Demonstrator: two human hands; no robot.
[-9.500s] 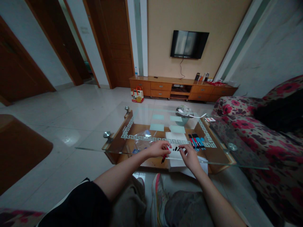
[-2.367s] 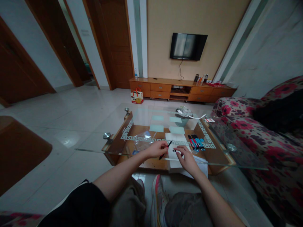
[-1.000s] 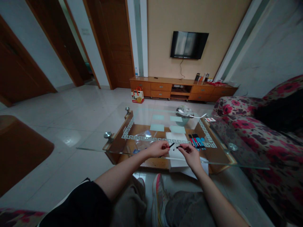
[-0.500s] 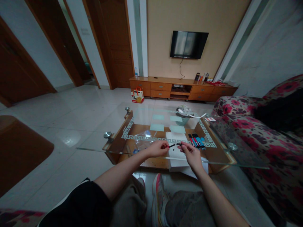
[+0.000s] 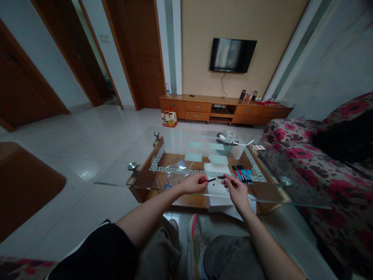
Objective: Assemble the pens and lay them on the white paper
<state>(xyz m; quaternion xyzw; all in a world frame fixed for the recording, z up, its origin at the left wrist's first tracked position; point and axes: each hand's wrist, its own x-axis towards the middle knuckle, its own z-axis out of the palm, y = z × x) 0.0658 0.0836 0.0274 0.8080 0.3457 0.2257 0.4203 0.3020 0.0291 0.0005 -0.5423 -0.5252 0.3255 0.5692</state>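
Note:
Above the near edge of the glass coffee table (image 5: 140, 184), both my hands hold small dark pieces end to end with a narrow gap between them. My left hand (image 5: 196, 183) pinches a thin pen (image 5: 211, 180), black at its free end with a bit of red by the fingers. Between the fingertips of my right hand (image 5: 235, 189) is a short black piece (image 5: 220, 177), shaped like a pen cap. A tiny dark bit (image 5: 213, 184) shows just below the gap. Right of my right hand lies a row of several red, black and blue markers (image 5: 241, 174).
Clear plastic packaging (image 5: 176, 171) lies left of my hands. White paper or a white box (image 5: 217, 168) shows beneath them. Farther back are a filled green basket (image 5: 224, 149) and a card (image 5: 258, 147). A flowered sofa (image 5: 309, 155) stands close on the right.

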